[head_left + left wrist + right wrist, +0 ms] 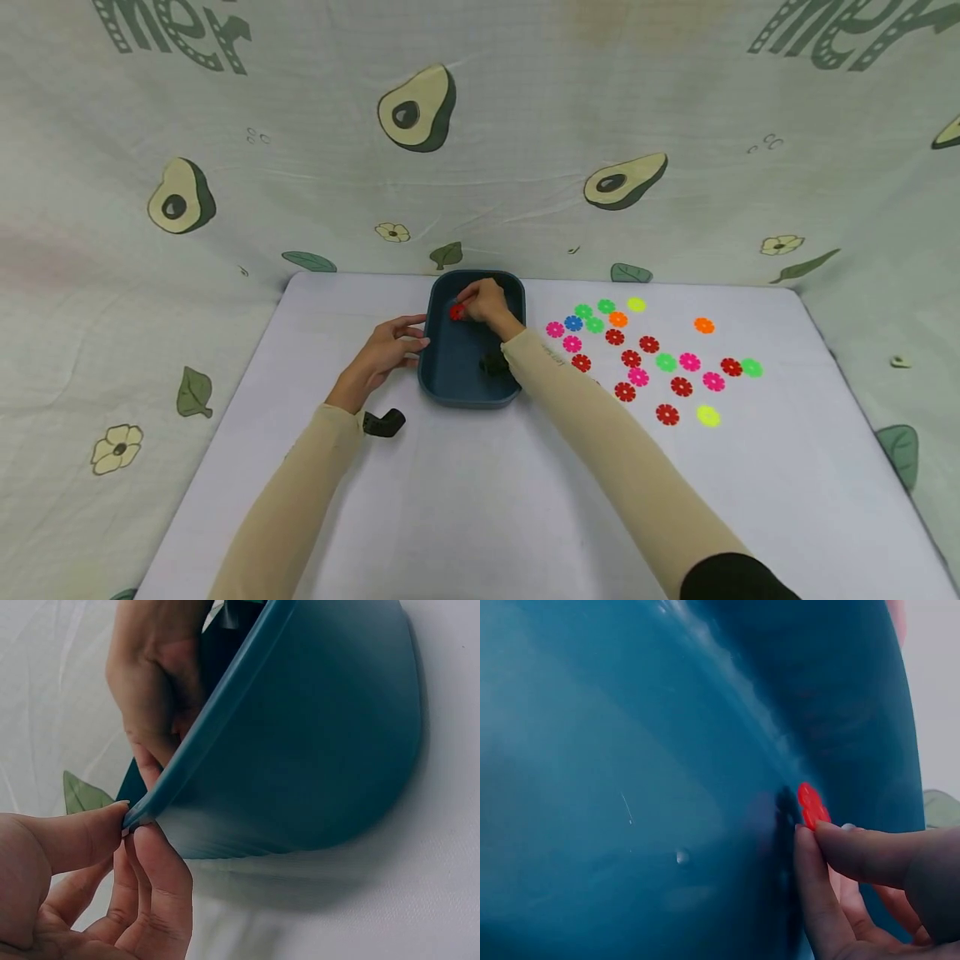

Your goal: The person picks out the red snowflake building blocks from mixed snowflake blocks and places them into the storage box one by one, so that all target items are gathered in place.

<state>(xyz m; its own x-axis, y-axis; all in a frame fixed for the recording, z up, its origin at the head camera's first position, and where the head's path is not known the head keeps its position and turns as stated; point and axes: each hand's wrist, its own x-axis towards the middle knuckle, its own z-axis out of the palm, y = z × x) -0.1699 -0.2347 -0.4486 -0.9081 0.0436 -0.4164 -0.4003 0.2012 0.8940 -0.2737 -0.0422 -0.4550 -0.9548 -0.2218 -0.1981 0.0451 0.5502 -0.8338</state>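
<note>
A dark blue plastic bin (457, 367) stands at the back middle of the table, upright. At its left side my left hand (386, 350) pinches the rim between thumb and fingers, as the left wrist view shows with the bin's outer wall (322, 742). My right hand (483, 300) reaches inside the bin. Its thumb and index finger pinch a small red flower-shaped disc (811, 806), held on edge close to the bin's inner wall in the right wrist view. No other discs show on the visible part of the bin's floor.
Right of the bin, several flat discs lie scattered on the white table (465, 517): red (667, 414), pink (690, 362), green (666, 362), orange (703, 325), yellow (708, 416) and one blue (573, 323). A patterned cloth (510, 217) hangs behind the table.
</note>
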